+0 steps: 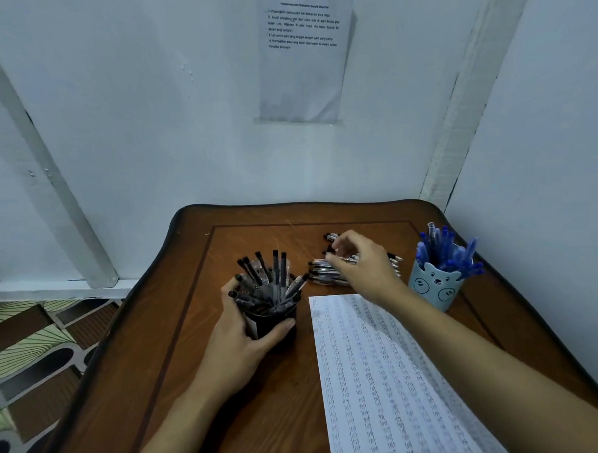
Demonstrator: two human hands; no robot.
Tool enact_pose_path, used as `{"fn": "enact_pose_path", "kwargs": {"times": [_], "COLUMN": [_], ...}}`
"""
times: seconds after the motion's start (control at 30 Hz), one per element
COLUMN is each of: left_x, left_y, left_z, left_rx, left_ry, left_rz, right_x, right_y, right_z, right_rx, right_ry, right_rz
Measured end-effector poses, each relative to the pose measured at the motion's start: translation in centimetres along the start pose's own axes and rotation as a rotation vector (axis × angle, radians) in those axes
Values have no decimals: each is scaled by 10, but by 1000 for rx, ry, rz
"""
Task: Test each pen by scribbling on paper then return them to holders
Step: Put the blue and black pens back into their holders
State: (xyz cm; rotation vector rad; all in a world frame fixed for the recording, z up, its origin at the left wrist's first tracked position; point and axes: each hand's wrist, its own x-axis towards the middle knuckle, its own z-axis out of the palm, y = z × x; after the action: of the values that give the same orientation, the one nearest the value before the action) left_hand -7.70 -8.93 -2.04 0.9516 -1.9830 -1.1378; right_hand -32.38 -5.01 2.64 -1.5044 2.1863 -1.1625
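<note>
My left hand (242, 335) grips a black pen holder (278, 325) that stands on the wooden table (160, 369) and is packed with several black pens. My right hand (361, 261) reaches over a pile of loose black pens (323, 271) behind the paper, its fingers curled down onto them; whether they pinch one I cannot tell. A white sheet of paper (383, 376) covered in rows of scribbles lies at the front right. A light blue bear-faced holder (434, 289) with several blue pens stands at the right.
The table sits in a corner between white walls. A printed instruction sheet (304, 55) is taped to the back wall. Patterned floor tiles (32, 357) show past the table's left edge.
</note>
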Motion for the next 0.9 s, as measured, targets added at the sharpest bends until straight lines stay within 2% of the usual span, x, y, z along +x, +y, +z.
{"fn": "enact_pose_path", "kwargs": {"times": [0.1,0.2,0.37,0.6,0.9], "left_x": [1,1,1,2,4], "left_y": [-1,-3,-4,-6,-5], "left_z": [0,-1,2,1,-1], "left_rx": [-1,-6,-4,-24,-8], "left_ry": [4,13,54,25,5], "left_rz": [-3,-6,-1,-2,3], "right_x": [10,13,19,31,34], "right_y": [21,26,23,8,15], "right_z": [-1,5,17,29,34], "right_rx": [-527,-751,-788,-829,-761], "right_ry": [-175,-291,-334,-440,-409], "right_rz": [-90,-150,-187,-187,-212]}}
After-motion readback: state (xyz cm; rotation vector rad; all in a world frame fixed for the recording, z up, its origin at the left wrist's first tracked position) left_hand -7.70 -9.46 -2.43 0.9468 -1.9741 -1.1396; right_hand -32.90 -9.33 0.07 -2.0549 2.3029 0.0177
